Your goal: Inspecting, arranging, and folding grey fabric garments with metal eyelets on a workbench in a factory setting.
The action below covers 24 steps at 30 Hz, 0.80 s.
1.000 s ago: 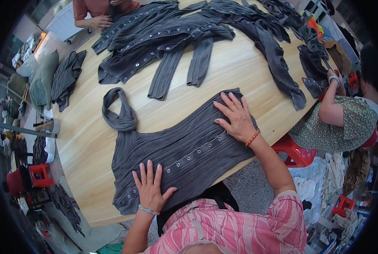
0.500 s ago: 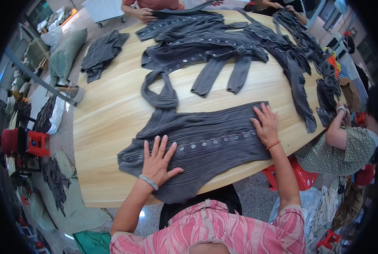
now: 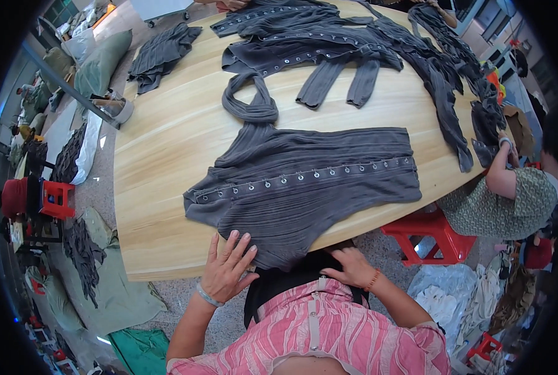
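A dark grey ribbed cardigan [image 3: 272, 187] lies flat on the wooden table [image 3: 160, 187], with a row of metal snaps running along it. One sleeve is twisted into a loop on the far side, and the near sleeve reaches the table's front edge. By that edge my left hand [image 3: 229, 269] is open, fingers spread, its fingertips beside the near sleeve. My right hand [image 3: 352, 269] is low over the black cloth [image 3: 272, 284] on my lap, thumb apart from the fingers. It appears to hold nothing, though some fingertips are hard to see.
More grey cardigans [image 3: 310, 53] are heaped at the back, and a bundled one [image 3: 163, 56] lies at the far left. A co-worker [image 3: 501, 200] sits at the right edge handling grey garments. A red stool [image 3: 432, 234] stands under the right side of the table.
Both hands have left the cardigan's flat body. The right has come down and left to my lap, the left down toward the table's front edge. The view has shifted slightly.
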Each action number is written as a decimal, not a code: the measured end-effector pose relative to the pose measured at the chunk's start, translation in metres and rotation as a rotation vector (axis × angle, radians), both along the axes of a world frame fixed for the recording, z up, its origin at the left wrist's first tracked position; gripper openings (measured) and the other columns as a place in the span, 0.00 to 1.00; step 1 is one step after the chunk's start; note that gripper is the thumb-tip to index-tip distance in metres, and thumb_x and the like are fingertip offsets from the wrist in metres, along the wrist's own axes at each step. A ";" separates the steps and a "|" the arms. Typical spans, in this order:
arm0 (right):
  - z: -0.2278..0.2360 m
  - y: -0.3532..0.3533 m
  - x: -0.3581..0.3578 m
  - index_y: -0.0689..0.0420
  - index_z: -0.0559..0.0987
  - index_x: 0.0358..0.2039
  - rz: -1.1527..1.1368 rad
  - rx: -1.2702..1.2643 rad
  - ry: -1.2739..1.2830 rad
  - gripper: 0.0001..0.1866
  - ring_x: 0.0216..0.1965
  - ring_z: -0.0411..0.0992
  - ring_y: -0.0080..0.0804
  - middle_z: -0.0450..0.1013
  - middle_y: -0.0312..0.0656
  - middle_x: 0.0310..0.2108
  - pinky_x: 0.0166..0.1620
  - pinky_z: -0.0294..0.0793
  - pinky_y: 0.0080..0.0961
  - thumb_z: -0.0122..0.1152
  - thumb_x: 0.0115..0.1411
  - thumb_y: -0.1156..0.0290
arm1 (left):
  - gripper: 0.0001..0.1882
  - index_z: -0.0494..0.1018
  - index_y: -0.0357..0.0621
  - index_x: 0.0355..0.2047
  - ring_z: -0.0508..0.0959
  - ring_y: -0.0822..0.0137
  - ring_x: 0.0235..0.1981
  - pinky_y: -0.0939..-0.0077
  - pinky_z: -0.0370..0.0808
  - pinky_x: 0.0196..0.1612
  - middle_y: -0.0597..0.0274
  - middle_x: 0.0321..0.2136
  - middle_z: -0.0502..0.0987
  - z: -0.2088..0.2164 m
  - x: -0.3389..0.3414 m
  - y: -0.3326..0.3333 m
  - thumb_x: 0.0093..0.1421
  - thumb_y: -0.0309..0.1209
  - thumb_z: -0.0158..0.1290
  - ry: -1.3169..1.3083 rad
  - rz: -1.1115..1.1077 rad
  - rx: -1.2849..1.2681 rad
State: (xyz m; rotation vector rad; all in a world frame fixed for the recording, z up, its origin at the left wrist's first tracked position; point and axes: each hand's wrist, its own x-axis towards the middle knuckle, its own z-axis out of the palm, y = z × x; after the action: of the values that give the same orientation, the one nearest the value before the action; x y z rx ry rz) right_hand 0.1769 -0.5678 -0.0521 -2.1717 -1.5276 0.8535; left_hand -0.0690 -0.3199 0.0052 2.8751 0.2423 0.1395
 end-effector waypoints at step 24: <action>0.131 -0.075 0.074 0.60 0.80 0.44 -0.326 0.217 0.160 0.21 0.36 0.79 0.30 0.80 0.44 0.36 0.41 0.76 0.23 0.71 0.46 0.76 | 0.18 0.74 0.42 0.41 0.77 0.59 0.47 0.62 0.67 0.58 0.59 0.42 0.79 -0.001 0.043 -0.006 0.47 0.20 0.55 -0.187 0.032 -0.337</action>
State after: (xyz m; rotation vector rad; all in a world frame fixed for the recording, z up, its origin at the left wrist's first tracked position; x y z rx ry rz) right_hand 0.2508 -0.6428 0.0787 -2.0605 -1.0950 0.6982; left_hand -0.0263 -0.3257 0.0040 2.5059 0.2488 0.3374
